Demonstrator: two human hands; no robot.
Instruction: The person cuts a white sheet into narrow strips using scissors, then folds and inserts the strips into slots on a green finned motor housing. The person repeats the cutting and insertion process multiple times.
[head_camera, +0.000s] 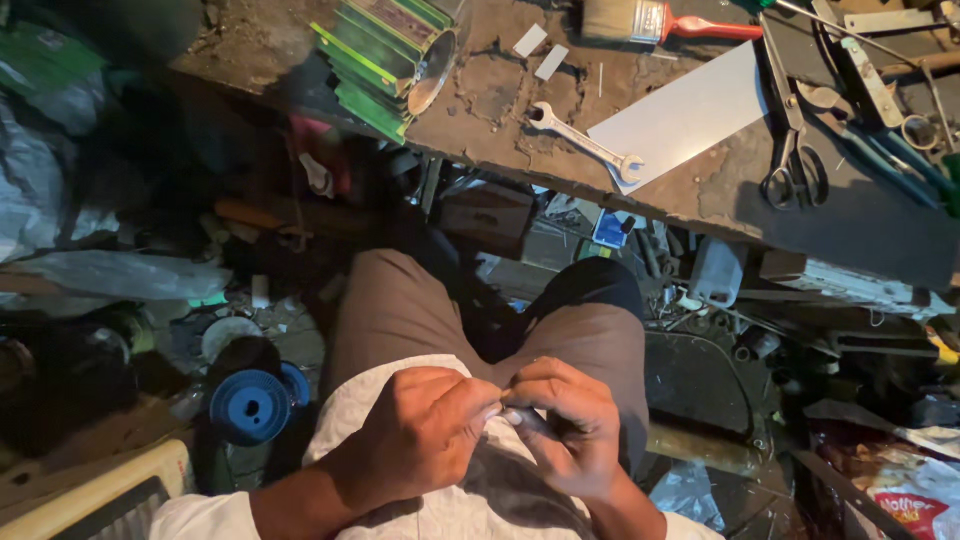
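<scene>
Pinched over the lap between closed left hand (425, 430) and right hand (565, 425): small pale slender piece (513, 416), apparently light and easily dropped, best gripped at both ends with fingertips, below workbench (520, 120).

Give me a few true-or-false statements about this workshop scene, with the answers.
1. Both hands meet over the lap, the left hand and right hand pinching something small. True.
2. A hammer lies on the workbench. False: an open-ended wrench lies there.
3. The wrench's end rests on a pale sheet. True.
4. The paintbrush has a blue handle. False: red.
5. A blue spool sits on the floor. True.
</scene>
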